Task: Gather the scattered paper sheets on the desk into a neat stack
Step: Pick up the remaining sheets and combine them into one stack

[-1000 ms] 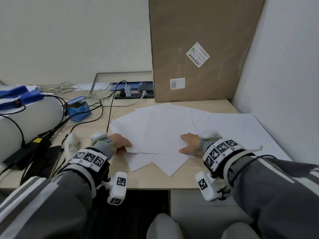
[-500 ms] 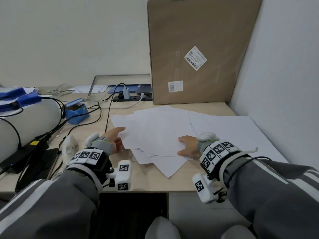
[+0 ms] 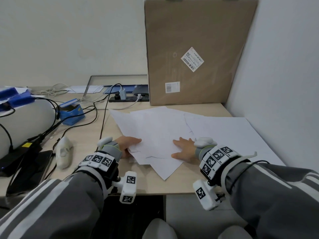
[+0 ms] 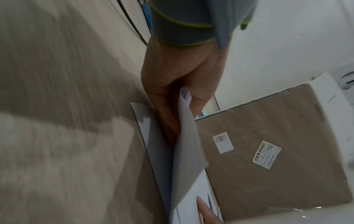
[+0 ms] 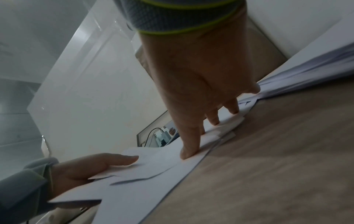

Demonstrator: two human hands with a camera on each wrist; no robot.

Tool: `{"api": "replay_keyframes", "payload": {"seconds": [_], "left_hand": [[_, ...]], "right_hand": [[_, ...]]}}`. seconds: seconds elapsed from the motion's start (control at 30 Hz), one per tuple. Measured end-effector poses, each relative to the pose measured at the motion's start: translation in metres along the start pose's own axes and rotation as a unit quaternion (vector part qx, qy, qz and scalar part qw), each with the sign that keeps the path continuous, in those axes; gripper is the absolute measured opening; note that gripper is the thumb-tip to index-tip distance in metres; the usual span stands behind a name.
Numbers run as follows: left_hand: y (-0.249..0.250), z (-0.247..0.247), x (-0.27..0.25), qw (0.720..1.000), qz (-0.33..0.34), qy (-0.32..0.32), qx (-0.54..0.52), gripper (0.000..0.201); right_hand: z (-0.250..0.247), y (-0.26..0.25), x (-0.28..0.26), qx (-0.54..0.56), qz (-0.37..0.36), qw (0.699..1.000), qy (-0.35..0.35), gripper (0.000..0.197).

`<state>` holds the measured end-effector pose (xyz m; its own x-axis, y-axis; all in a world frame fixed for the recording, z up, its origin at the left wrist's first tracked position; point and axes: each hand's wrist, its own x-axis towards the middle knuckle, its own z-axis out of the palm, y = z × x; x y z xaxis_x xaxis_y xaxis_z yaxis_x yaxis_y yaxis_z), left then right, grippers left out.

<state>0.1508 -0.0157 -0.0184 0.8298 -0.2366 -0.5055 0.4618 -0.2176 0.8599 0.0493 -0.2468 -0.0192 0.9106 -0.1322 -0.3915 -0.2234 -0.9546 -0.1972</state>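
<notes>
Several white paper sheets (image 3: 155, 131) lie overlapped and askew in the middle of the desk (image 3: 96, 180). My left hand (image 3: 128, 145) holds the pile's left edge, thumb on top and fingers underneath; the left wrist view shows the left hand (image 4: 172, 106) pinching the lifted sheets (image 4: 185, 151). My right hand (image 3: 184, 149) lies flat on the near right part of the pile. In the right wrist view the straight fingers (image 5: 188, 150) of the right hand press the sheets (image 5: 153, 174) down, with the left hand (image 5: 86, 168) opposite.
A big cardboard box (image 3: 198, 49) leans on the wall behind the pile. A large white sheet (image 3: 233, 135) covers the desk's right side by the wall. At the left are a blue box (image 3: 71, 113), cables, a power strip (image 3: 129, 99), a white cylinder (image 3: 22, 121) and a phone (image 3: 34, 164).
My left hand has shifted right onto the pile's left edge and taken hold of it, lifting the sheets slightly. The right hand has stayed flat on the paper.
</notes>
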Motion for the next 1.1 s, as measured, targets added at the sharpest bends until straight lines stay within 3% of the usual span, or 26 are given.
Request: {"api": "replay_keyframes", "payload": {"seconds": [0.13,0.23,0.3,0.4,0.47,0.53,0.6,0.7,0.83,0.97,1.03,1.1], "left_hand": [[-0.009,-0.011,0.019,0.987,0.05,0.111,0.105,0.048],[-0.009,-0.031,0.026,0.983,0.087,0.148,0.059,0.051],[-0.002,-0.041,0.013,0.982,0.116,0.152,-0.004,0.051],[0.006,-0.053,-0.005,0.972,0.163,0.125,-0.117,0.044],[0.007,-0.062,-0.01,0.966,0.184,0.095,-0.152,0.045],[0.005,-0.068,-0.017,0.965,0.192,0.069,-0.166,0.045],[0.003,-0.067,-0.025,0.964,0.208,0.022,-0.163,0.047],[0.0,-0.062,-0.033,0.964,0.229,-0.027,-0.132,0.058],[0.011,-0.053,-0.033,0.96,0.253,-0.026,-0.12,0.042],[0.046,-0.047,-0.034,0.945,0.293,0.005,-0.143,0.028],[0.06,-0.047,-0.034,0.936,0.302,0.0,-0.18,0.039],[0.067,-0.044,-0.033,0.93,0.3,-0.025,-0.212,0.056]], "right_hand": [[0.001,-0.01,-0.001,0.013,-0.015,1.0,-0.011,0.078],[-0.004,-0.019,-0.008,0.13,-0.062,0.989,0.033,0.076],[-0.009,-0.019,-0.008,0.237,-0.078,0.965,0.081,0.072],[-0.02,-0.012,-0.001,0.383,-0.054,0.911,0.141,0.077],[-0.029,-0.01,0.003,0.508,-0.018,0.85,0.138,0.087],[-0.044,-0.012,0.001,0.618,-0.014,0.778,0.112,0.074],[-0.06,-0.014,-0.004,0.668,-0.038,0.739,0.079,0.048],[-0.073,-0.012,-0.009,0.686,-0.071,0.723,0.054,0.034],[-0.085,-0.011,-0.012,0.684,-0.057,0.714,0.135,0.037],[-0.108,-0.006,-0.007,0.71,-0.054,0.666,0.223,0.051],[-0.114,-0.004,-0.011,0.711,-0.079,0.661,0.227,0.032],[-0.115,0.0,-0.013,0.697,-0.096,0.681,0.204,0.026]]}}
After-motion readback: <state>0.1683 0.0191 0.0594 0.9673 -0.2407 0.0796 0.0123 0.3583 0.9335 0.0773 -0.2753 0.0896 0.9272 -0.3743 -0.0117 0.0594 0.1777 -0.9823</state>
